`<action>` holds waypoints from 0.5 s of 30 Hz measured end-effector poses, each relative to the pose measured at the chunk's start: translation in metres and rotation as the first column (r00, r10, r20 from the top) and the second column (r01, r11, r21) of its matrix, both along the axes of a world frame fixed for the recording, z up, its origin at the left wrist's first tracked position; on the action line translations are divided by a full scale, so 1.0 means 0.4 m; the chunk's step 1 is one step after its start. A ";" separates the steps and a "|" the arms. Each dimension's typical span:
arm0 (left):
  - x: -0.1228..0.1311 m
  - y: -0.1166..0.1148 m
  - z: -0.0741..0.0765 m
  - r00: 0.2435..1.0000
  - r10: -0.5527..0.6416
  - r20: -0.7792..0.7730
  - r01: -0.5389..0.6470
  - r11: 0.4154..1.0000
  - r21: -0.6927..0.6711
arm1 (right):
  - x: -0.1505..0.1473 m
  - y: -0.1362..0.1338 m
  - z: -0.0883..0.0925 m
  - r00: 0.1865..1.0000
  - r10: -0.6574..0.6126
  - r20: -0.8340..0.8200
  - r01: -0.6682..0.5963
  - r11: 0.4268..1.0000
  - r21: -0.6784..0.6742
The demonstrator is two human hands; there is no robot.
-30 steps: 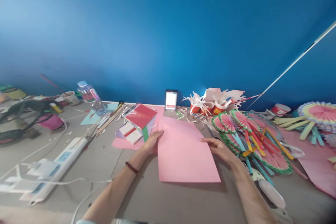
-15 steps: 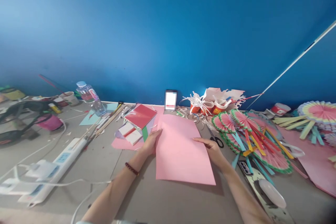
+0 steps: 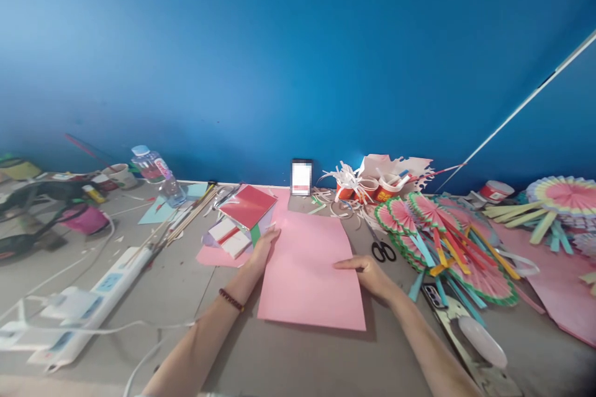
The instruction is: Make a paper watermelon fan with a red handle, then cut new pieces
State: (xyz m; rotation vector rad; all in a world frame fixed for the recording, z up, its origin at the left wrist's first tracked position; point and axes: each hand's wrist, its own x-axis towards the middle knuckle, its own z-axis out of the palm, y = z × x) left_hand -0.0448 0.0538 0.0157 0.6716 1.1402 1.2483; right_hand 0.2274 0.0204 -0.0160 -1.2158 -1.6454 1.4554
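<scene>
A pink sheet of paper is held just over the grey table, slightly bowed, between my two hands. My left hand grips its left edge, the thumb on top and the other fingers hidden behind the sheet. On the opposite edge, my right hand pinches the paper, its index finger stretched across the top face. Past the right edge lie black-handled scissors. Left of the sheet, a red card pack and a white packet rest on more pink paper.
Pleated paper fans with coloured strips crowd the right side, by a phone and a white mouse. Paper cups stand near the blue wall. On the left are a power strip, cables and a bottle.
Both hands have shifted the pink sheet to the left and slightly toward me. The scissors now show more fully, and my right index finger points further across the paper.
</scene>
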 end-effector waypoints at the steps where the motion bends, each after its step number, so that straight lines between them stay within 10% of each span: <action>1: 0.004 0.000 0.005 0.999 -0.039 0.021 0.038 0.999 0.005 | 0.005 0.004 0.000 1.000 -0.022 -0.016 0.022 1.000 0.020; 10: 0.008 0.019 -0.001 0.945 -0.220 0.243 0.211 0.975 0.064 | 0.023 0.011 0.029 0.960 -0.030 -0.277 0.030 1.000 -0.004; 15: 0.009 0.017 -0.003 0.976 -0.128 0.178 0.133 0.991 -0.013 | 0.033 0.005 0.046 0.986 0.019 -0.163 -0.023 0.999 -0.026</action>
